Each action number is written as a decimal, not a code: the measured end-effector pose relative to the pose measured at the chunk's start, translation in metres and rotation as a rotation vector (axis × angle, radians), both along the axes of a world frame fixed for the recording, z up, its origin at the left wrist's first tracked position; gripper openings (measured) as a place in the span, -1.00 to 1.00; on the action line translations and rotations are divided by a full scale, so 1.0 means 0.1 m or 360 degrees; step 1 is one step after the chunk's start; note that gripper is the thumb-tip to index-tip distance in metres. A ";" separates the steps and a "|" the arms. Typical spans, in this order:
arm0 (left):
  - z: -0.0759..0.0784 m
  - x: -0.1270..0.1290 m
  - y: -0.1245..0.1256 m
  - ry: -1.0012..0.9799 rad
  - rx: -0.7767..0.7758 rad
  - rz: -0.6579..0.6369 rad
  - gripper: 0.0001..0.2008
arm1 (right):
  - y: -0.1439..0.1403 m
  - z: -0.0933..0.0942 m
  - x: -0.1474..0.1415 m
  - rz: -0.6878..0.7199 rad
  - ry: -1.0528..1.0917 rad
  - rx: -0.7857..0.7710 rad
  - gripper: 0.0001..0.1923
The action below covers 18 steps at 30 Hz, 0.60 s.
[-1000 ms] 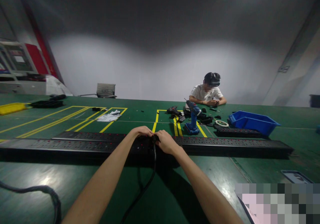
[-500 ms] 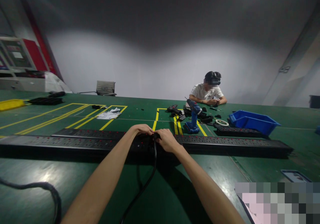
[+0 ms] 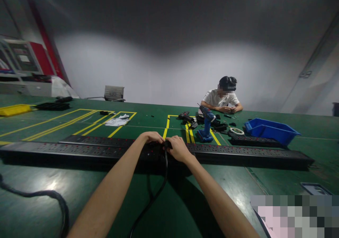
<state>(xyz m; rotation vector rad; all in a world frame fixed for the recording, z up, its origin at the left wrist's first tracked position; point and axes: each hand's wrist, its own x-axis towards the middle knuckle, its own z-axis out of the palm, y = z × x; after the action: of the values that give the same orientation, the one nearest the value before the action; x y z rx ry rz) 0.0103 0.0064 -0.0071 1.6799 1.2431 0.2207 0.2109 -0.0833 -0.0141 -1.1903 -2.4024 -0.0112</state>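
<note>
Long black power strips (image 3: 233, 154) with rows of sockets and small red lights lie across the table before me. Over their middle, my right hand (image 3: 178, 148) is closed around a black plug (image 3: 167, 144) at the end of a black cable (image 3: 166, 170). My left hand (image 3: 154, 138) is beside it, fingers bent down and pinched close to the plug; what lies under its fingertips is hidden. The cable hangs over the strips' front side and curves toward me. Whether the plug sits in a socket I cannot tell.
A blue cordless drill (image 3: 206, 125) stands behind the strips, near loose black parts and a roll of tape (image 3: 236, 131). A blue bin (image 3: 272, 130) is at right. Another thick cable (image 3: 53, 194) lies front left. A person (image 3: 221, 96) sits across the table (image 3: 148, 125).
The view has shifted slightly, so everything appears a little further right. Both hands keep their place at the plug, with no clear change in grip.
</note>
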 end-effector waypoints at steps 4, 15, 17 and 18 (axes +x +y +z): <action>-0.02 -0.02 0.01 -0.0053 0.0008 -0.0039 -0.65 | 0.00 0.00 0.00 -0.0005 -0.0003 -0.0016 -0.63; 0.05 0.13 -0.08 0.0242 0.0038 0.0339 -0.83 | 0.00 -0.01 -0.01 -0.0004 0.0032 -0.0004 -0.63; 0.07 0.14 -0.09 0.0278 0.0059 0.0350 -0.86 | 0.00 0.00 -0.01 0.0004 0.0033 -0.0013 -0.63; 0.07 0.14 -0.10 0.0279 0.0055 0.0340 -0.87 | 0.00 0.00 -0.01 0.0011 0.0033 -0.0019 -0.62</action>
<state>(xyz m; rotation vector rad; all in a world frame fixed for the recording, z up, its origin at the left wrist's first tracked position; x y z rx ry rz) 0.0247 -0.0035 0.0002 1.6223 1.5602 0.2282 0.2096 -0.0831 -0.0143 -1.1815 -2.3917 0.0174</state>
